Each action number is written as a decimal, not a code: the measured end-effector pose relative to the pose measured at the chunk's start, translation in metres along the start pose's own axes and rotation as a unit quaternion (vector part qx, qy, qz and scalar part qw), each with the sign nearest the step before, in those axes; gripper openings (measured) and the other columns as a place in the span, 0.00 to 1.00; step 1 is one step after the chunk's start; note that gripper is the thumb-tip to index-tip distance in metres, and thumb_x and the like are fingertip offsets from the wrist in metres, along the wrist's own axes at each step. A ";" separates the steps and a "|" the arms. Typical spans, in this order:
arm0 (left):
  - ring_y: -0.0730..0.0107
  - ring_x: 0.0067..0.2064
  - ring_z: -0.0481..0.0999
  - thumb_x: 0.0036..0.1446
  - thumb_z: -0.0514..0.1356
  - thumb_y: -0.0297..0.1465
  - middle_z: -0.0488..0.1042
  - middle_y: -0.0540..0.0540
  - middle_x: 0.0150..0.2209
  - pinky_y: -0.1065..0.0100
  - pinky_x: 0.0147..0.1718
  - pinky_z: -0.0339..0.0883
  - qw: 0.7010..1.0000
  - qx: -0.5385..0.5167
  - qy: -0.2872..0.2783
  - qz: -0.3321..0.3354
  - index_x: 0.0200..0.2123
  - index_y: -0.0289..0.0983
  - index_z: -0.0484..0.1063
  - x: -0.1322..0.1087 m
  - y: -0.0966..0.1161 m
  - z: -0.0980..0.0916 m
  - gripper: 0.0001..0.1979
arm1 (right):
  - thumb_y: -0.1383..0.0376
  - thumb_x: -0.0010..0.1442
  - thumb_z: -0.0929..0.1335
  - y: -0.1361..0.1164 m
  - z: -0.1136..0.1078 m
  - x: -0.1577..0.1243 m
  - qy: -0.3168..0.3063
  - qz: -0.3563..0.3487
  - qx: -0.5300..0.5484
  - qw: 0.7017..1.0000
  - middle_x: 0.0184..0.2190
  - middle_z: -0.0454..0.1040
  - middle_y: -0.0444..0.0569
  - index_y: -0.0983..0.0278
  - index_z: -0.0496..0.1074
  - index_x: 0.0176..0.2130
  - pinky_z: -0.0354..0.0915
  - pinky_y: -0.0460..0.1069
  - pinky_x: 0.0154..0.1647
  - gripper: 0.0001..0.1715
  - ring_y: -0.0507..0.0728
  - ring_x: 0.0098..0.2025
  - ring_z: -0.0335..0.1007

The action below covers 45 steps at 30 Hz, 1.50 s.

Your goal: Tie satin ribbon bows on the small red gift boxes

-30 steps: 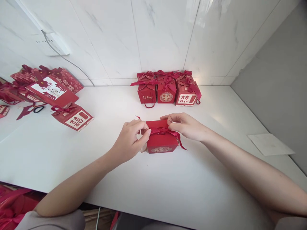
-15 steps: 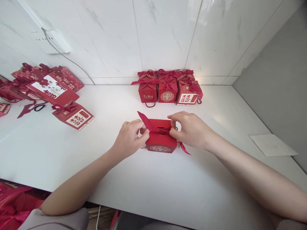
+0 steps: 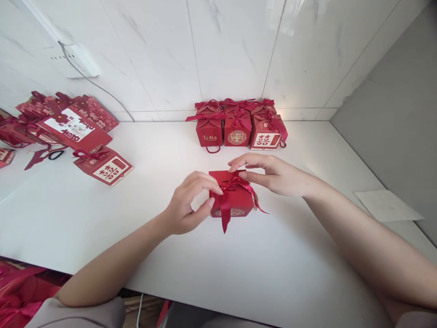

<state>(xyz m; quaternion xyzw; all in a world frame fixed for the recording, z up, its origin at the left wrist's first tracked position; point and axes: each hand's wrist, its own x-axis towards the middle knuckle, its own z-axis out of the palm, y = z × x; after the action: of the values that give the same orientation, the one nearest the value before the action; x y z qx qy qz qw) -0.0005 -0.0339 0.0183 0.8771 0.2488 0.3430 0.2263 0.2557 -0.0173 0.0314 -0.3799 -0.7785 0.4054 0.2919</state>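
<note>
Ribbon tail (image 3: 225,216) dropped frontward | red box (image 3: 241,199) between both hands' fingers (image 3: 209,183)

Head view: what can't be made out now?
Head view:
Inside of the ribboned gift box: hidden by its own walls and top.
Whether the left hand touches the ribbon: blur, overlap.
Fronts of the rear gift boxes: behind the front gift boxes.
Red box: cut off by the left frame edge.

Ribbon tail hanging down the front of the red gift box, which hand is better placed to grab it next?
Probably your left hand: its fingertips are near the ribbon tail, while your right hand is at the back right of the red gift box.
</note>
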 end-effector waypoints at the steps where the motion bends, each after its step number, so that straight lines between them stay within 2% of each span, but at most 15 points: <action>1: 0.62 0.43 0.72 0.57 0.57 0.26 0.73 0.45 0.38 0.58 0.44 0.68 0.999 0.021 0.024 -0.015 0.39 0.41 0.69 0.001 -0.002 0.000 0.07 | 0.59 0.63 0.64 0.001 0.001 0.000 -0.009 -0.007 0.004 1.000 0.52 0.73 0.47 0.57 0.73 0.46 0.63 0.56 0.56 0.14 0.60 0.55 0.67; 3: 0.62 0.44 0.71 0.55 0.61 0.29 0.71 0.44 0.38 0.58 0.45 0.67 0.997 0.059 0.023 -0.036 0.36 0.40 0.68 0.002 -0.006 -0.002 0.05 | 0.60 0.62 0.65 0.004 0.002 0.001 -0.015 -0.018 0.000 1.000 0.52 0.73 0.48 0.58 0.74 0.44 0.61 0.56 0.57 0.11 0.61 0.58 0.65; 6: 0.63 0.44 0.69 0.56 0.60 0.29 0.69 0.44 0.39 0.59 0.46 0.66 0.995 0.080 -0.033 -0.046 0.34 0.39 0.69 0.004 -0.012 -0.005 0.02 | 0.62 0.60 0.67 0.010 0.002 0.002 -0.014 -0.021 -0.019 0.999 0.53 0.72 0.50 0.60 0.73 0.38 0.58 0.57 0.59 0.06 0.62 0.62 0.61; 8: 0.64 0.43 0.69 0.57 0.59 0.29 0.69 0.45 0.39 0.60 0.46 0.65 0.994 0.081 -0.049 -0.047 0.33 0.39 0.69 0.005 -0.014 -0.007 0.01 | 0.62 0.60 0.68 0.012 0.003 0.003 -0.017 -0.019 -0.028 0.999 0.54 0.70 0.52 0.60 0.72 0.37 0.57 0.58 0.59 0.05 0.62 0.62 0.60; 13: 0.64 0.43 0.68 0.57 0.59 0.28 0.70 0.45 0.39 0.61 0.45 0.65 0.995 0.073 -0.041 -0.060 0.36 0.38 0.69 0.004 -0.015 -0.008 0.03 | 0.60 0.61 0.67 0.010 0.005 0.003 -0.021 -0.015 -0.030 0.999 0.55 0.69 0.53 0.61 0.71 0.36 0.59 0.57 0.55 0.06 0.62 0.60 0.62; 17: 0.64 0.44 0.68 0.58 0.59 0.31 0.70 0.45 0.41 0.61 0.45 0.65 0.991 0.056 -0.061 -0.108 0.40 0.39 0.67 0.004 -0.011 -0.007 0.07 | 0.56 0.60 0.68 0.005 0.005 0.001 -0.045 0.002 0.027 0.999 0.58 0.67 0.51 0.62 0.67 0.30 0.62 0.54 0.50 0.14 0.61 0.53 0.67; 20: 0.64 0.43 0.67 0.57 0.60 0.33 0.70 0.46 0.40 0.62 0.43 0.65 0.985 0.034 -0.078 -0.149 0.39 0.40 0.66 0.005 -0.011 -0.005 0.08 | 0.54 0.60 0.69 0.004 0.006 0.001 -0.062 0.010 0.055 0.997 0.59 0.65 0.50 0.62 0.67 0.29 0.63 0.52 0.45 0.16 0.59 0.50 0.69; 24: 0.66 0.42 0.69 0.56 0.62 0.34 0.68 0.47 0.40 0.61 0.44 0.65 0.979 -0.015 -0.084 -0.186 0.36 0.40 0.67 0.005 -0.017 -0.002 0.07 | 0.54 0.61 0.68 0.010 0.006 0.004 -0.083 0.016 0.045 0.995 0.59 0.65 0.50 0.62 0.71 0.31 0.63 0.53 0.49 0.15 0.60 0.52 0.68; 27: 0.64 0.44 0.70 0.54 0.63 0.34 0.67 0.46 0.41 0.58 0.45 0.68 0.975 -0.061 -0.081 -0.199 0.33 0.39 0.69 0.004 -0.019 -0.001 0.06 | 0.53 0.62 0.67 0.015 0.005 0.006 -0.089 0.007 0.060 0.994 0.58 0.66 0.50 0.62 0.72 0.32 0.62 0.54 0.52 0.15 0.60 0.53 0.67; 30: 0.62 0.46 0.70 0.56 0.62 0.35 0.66 0.43 0.45 0.57 0.44 0.70 0.973 -0.095 -0.071 -0.199 0.35 0.40 0.70 0.004 -0.017 0.000 0.07 | 0.52 0.63 0.66 0.017 0.004 0.007 -0.091 0.003 0.086 0.992 0.58 0.67 0.50 0.62 0.71 0.30 0.63 0.54 0.52 0.18 0.59 0.51 0.68; 32: 0.60 0.49 0.69 0.57 0.61 0.36 0.65 0.43 0.47 0.56 0.47 0.70 0.977 -0.074 -0.057 -0.191 0.36 0.40 0.70 0.004 -0.013 0.002 0.07 | 0.52 0.63 0.66 0.016 0.005 0.007 -0.096 0.008 0.094 0.991 0.58 0.67 0.49 0.63 0.71 0.28 0.63 0.53 0.50 0.20 0.58 0.51 0.68; 35: 0.59 0.52 0.68 0.56 0.63 0.34 0.67 0.44 0.46 0.53 0.53 0.65 0.987 0.020 -0.013 -0.156 0.35 0.40 0.70 0.003 -0.005 0.006 0.06 | 0.52 0.62 0.67 0.015 0.005 0.007 -0.095 0.006 0.093 0.991 0.57 0.67 0.49 0.63 0.70 0.27 0.64 0.52 0.47 0.19 0.57 0.50 0.68; 38: 0.62 0.47 0.70 0.56 0.61 0.29 0.70 0.45 0.42 0.55 0.51 0.65 0.988 0.091 0.043 -0.121 0.32 0.40 0.71 0.002 -0.001 0.009 0.01 | 0.53 0.60 0.69 0.012 0.007 0.006 -0.096 0.003 0.093 0.991 0.56 0.69 0.48 0.62 0.70 0.27 0.65 0.52 0.45 0.18 0.57 0.48 0.69; 39: 0.63 0.46 0.70 0.56 0.60 0.28 0.70 0.45 0.41 0.56 0.50 0.66 0.987 0.098 0.054 -0.115 0.31 0.39 0.71 0.002 0.000 0.010 0.02 | 0.53 0.60 0.68 0.011 0.007 0.006 -0.098 0.006 0.093 0.991 0.56 0.68 0.48 0.62 0.69 0.26 0.65 0.52 0.45 0.18 0.57 0.48 0.69; 45: 0.64 0.43 0.71 0.57 0.59 0.29 0.71 0.46 0.38 0.60 0.45 0.68 0.989 0.078 0.045 -0.118 0.32 0.40 0.72 0.002 -0.003 0.013 0.02 | 0.52 0.60 0.68 0.012 0.008 0.006 -0.095 0.020 0.101 0.990 0.59 0.66 0.47 0.62 0.70 0.25 0.64 0.53 0.49 0.19 0.59 0.51 0.69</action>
<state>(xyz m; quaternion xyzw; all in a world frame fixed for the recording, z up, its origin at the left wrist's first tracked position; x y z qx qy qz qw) 0.0088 -0.0333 0.0091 0.8399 0.3869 0.3328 0.1846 0.2504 -0.0113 0.0182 -0.3234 -0.7504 0.5218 0.2451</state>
